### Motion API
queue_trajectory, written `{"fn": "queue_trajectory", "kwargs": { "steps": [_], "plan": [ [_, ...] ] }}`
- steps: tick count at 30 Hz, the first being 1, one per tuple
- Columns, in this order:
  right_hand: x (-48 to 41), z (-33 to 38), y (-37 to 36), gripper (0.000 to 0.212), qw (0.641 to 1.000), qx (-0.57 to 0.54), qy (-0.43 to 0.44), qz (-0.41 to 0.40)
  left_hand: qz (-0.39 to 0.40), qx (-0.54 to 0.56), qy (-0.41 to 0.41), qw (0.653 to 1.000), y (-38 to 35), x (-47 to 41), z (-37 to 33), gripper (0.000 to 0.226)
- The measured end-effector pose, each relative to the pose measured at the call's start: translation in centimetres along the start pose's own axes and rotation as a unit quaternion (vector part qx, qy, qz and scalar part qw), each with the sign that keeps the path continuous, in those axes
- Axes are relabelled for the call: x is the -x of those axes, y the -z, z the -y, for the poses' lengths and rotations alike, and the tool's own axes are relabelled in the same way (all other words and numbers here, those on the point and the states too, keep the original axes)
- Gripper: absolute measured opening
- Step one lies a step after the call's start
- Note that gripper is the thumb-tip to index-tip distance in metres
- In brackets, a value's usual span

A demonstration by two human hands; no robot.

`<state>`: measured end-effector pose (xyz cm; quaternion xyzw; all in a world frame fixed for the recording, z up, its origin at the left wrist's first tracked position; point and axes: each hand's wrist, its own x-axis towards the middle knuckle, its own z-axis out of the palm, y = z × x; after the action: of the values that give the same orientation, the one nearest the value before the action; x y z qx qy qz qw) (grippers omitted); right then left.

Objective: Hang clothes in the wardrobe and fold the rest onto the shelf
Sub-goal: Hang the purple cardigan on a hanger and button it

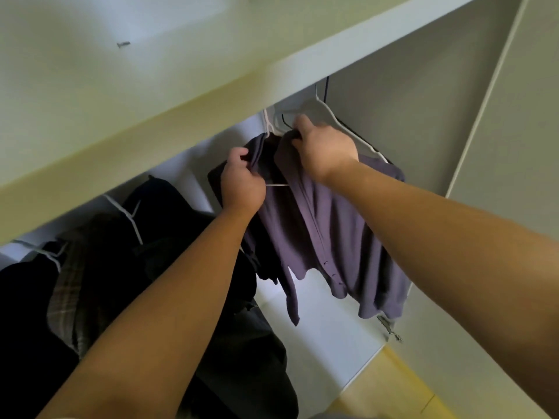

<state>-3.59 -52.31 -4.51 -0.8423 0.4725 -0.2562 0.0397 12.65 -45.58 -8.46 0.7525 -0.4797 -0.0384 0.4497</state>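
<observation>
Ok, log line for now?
phase: hanging | left grip: holds shirt | right grip: holds shirt | shirt: on white hanger

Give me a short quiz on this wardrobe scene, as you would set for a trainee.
1. True or false: the left hand and the right hand both grip the purple shirt near its collar.
2. Seen from the camera, where does the plaid garment hang? A) left of the purple shirt B) right of it C) on the upper shelf
3. Fill in: the hanger just above the right hand is ____ in colour.

Key: 1 true; 2 A; 3 white.
</observation>
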Motion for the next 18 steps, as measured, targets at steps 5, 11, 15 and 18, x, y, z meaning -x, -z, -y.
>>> {"fn": "queue_trajectory", "kwargs": {
  "steps": [5,11,15,18],
  "plan": [
    [-1.1,-0.1,-0.6,0.055,0.997,0.036,0.021,0.058,0.020,-0.044,-0.037,0.998,0.3,-1.9,-0.2,0.028],
    [-1.6,-0.1,-1.6,0.037,0.997,0.043,0.039,0.045,0.040,-0.044,-0.038,0.997,-0.5,-1.4,1.9,0.026],
    [-2.1,-0.1,-1.5,0.028,0.998,0.016,0.055,0.022,0.038,-0.035,-0.031,0.998,-0.8,-1.3,2.5,0.025],
    [-1.6,0.0,-1.7,0.034,0.995,0.050,0.086,-0.026,0.059,-0.022,-0.009,0.998,-0.9,-1.2,3.0,0.024]
  ]
}}
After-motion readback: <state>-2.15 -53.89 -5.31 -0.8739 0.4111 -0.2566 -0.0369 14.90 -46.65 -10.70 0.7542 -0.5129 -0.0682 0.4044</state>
